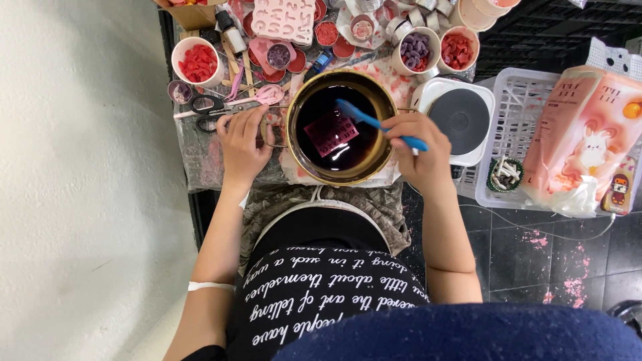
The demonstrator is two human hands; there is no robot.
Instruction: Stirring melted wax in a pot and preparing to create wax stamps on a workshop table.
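The right hand (420, 148) pinches a blue silicone spatula (374, 122) over the round brass pot of dark red liquid (342, 127); the left hand (242, 142), fingers curled, grips the pot's wire handle (271, 127).

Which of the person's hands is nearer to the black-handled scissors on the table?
The left hand. It rests beside the pot, just right of the scissors and nearly touching them. The right hand holds the blue spatula on the pot's far side.
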